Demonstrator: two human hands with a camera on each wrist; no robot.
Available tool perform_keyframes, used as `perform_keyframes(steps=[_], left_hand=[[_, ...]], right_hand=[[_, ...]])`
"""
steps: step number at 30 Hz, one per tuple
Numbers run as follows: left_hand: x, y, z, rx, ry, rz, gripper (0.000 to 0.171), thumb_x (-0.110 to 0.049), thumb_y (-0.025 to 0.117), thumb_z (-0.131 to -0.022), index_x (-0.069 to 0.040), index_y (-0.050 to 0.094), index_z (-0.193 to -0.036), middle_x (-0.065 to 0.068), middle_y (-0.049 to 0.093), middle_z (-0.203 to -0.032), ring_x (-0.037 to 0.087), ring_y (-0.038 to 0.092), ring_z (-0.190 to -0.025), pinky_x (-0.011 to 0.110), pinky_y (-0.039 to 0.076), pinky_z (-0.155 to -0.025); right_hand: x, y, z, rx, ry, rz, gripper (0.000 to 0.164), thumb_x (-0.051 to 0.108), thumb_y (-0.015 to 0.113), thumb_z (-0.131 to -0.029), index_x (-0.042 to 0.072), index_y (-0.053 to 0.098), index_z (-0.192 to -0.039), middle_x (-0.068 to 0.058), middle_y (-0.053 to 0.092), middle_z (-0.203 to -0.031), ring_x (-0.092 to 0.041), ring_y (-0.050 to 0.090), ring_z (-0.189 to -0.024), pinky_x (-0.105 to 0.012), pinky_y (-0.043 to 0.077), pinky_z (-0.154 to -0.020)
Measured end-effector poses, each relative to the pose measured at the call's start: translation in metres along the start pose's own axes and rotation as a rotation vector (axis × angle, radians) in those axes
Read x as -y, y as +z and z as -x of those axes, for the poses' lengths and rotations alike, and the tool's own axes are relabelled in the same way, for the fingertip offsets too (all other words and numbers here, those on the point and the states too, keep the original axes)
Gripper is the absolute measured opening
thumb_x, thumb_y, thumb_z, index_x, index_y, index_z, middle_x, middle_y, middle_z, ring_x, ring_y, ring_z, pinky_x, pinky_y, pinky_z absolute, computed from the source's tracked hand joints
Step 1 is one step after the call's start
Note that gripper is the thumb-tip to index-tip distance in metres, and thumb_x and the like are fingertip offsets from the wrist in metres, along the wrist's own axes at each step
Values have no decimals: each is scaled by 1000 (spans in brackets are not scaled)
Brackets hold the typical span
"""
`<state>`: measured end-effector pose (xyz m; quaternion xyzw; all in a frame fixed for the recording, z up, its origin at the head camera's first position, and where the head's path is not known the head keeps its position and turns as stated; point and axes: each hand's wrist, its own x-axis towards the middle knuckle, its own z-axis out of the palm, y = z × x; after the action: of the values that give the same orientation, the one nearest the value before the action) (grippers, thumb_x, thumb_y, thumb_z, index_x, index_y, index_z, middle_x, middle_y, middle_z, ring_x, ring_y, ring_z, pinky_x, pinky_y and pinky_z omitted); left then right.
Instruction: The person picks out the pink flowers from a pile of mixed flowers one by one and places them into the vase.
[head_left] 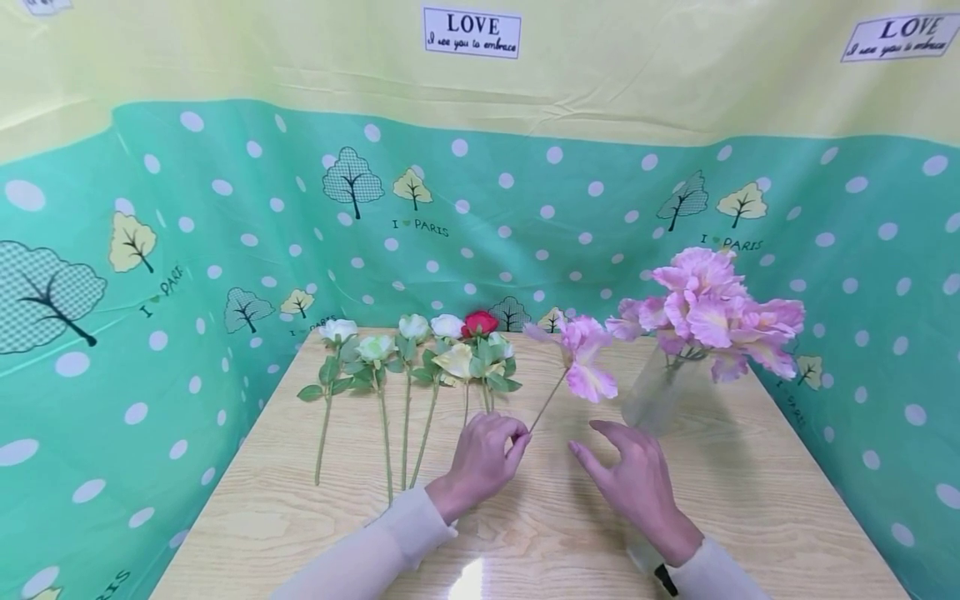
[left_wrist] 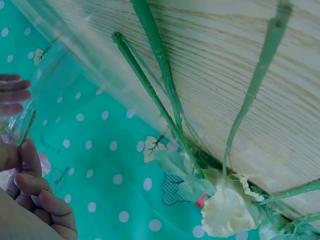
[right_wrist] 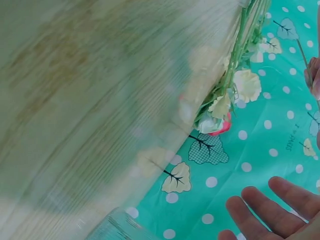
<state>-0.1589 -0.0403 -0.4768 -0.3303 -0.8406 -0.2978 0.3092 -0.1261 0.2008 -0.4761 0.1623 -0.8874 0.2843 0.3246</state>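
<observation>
My left hand [head_left: 486, 454] pinches the thin stem of a pink artificial flower [head_left: 588, 358] between thumb and fingertips, the bloom tilted up and to the right above the table. In the left wrist view the left hand [left_wrist: 37, 195] has the end of that stem [left_wrist: 29, 127] poking up from its fingertips. My right hand [head_left: 637, 479] is held over the table just in front of a clear glass vase [head_left: 651, 392], its fingers spread and holding nothing. Several ruffled pink flowers [head_left: 712, 312] stand in the vase. The right wrist view catches the fingers [right_wrist: 260, 210] near the vase rim [right_wrist: 120, 220].
Left of the hands, white and pale roses [head_left: 375, 348] and one red rose [head_left: 480, 323] lie in a row, stems toward the near edge. The wooden table [head_left: 247, 517] is bordered by a green dotted curtain [head_left: 450, 225] at the back and sides.
</observation>
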Motion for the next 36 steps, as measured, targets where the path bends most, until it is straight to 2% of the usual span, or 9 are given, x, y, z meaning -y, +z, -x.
perform_keyframes(steps=[7, 13, 16, 19, 21, 23, 26, 32, 36], left_hand=[[-4, -1, 1, 17, 61, -40, 10, -11, 81, -86, -16, 73, -85, -8, 71, -75, 5, 53, -61, 19, 38, -60], [-6, 1, 2, -9, 118, -33, 12, -11, 83, -84, -16, 72, -84, -8, 72, -77, 5, 56, -62, 18, 36, -59], [-7, 3, 2, -19, 139, -26, 13, -11, 84, -83, -15, 72, -84, -7, 72, -76, 5, 56, -62, 17, 36, -59], [-7, 5, 1, -20, 157, -24, 12, -12, 83, -83, -15, 72, -84, -7, 73, -76, 5, 57, -62, 16, 36, -60], [-8, 6, 1, -18, 168, -32, 11, -13, 83, -84, -15, 72, -85, -7, 73, -77, 5, 57, -63, 15, 35, -60], [-9, 6, 1, -16, 180, -47, 10, -15, 83, -84, -16, 73, -86, -8, 73, -77, 4, 57, -63, 15, 35, -60], [-10, 6, 0, -11, 195, -61, 9, -16, 83, -85, -17, 73, -87, -8, 73, -78, 4, 57, -64, 15, 36, -60], [-11, 6, -1, -3, 209, -66, 10, -17, 83, -84, -17, 74, -87, -9, 73, -79, 4, 56, -64, 15, 35, -59], [-12, 7, 0, 9, 209, -65, 8, -17, 83, -85, -17, 75, -88, -8, 73, -79, 4, 55, -64, 16, 34, -59]], right_hand=[[4, -1, -3, -14, 28, -56, 40, 25, 90, -78, 2, 77, -108, -15, 77, -103, -37, 73, -93, -55, 55, -84], [8, 2, -5, -71, 37, -102, 32, 18, 91, -76, 4, 80, -103, -14, 77, -99, -34, 72, -87, -52, 54, -76], [10, 3, -6, -101, 12, -158, 30, 12, 91, -74, 5, 79, -101, -11, 78, -96, -30, 73, -84, -43, 55, -78], [12, 4, -9, -125, -17, -254, 33, 5, 91, -72, 6, 75, -101, -7, 78, -91, -26, 74, -82, -26, 54, -83], [14, 3, -13, -135, -50, -322, 32, 0, 90, -72, 6, 75, -99, -6, 77, -88, -24, 73, -79, -19, 52, -81], [16, 3, -16, -147, -83, -365, 30, -4, 89, -71, 5, 76, -97, -5, 77, -86, -22, 72, -77, -16, 51, -78], [19, 2, -19, -150, -117, -381, 23, -5, 88, -72, 6, 80, -91, -2, 77, -83, -19, 70, -74, -20, 49, -75], [24, 0, -18, -139, -61, -391, 20, -4, 88, -75, 10, 82, -88, 1, 78, -83, -18, 72, -76, -19, 47, -83], [25, 0, -17, -130, -2, -412, 18, -5, 87, -76, 7, 81, -89, -2, 78, -85, -18, 74, -78, -16, 48, -84]])
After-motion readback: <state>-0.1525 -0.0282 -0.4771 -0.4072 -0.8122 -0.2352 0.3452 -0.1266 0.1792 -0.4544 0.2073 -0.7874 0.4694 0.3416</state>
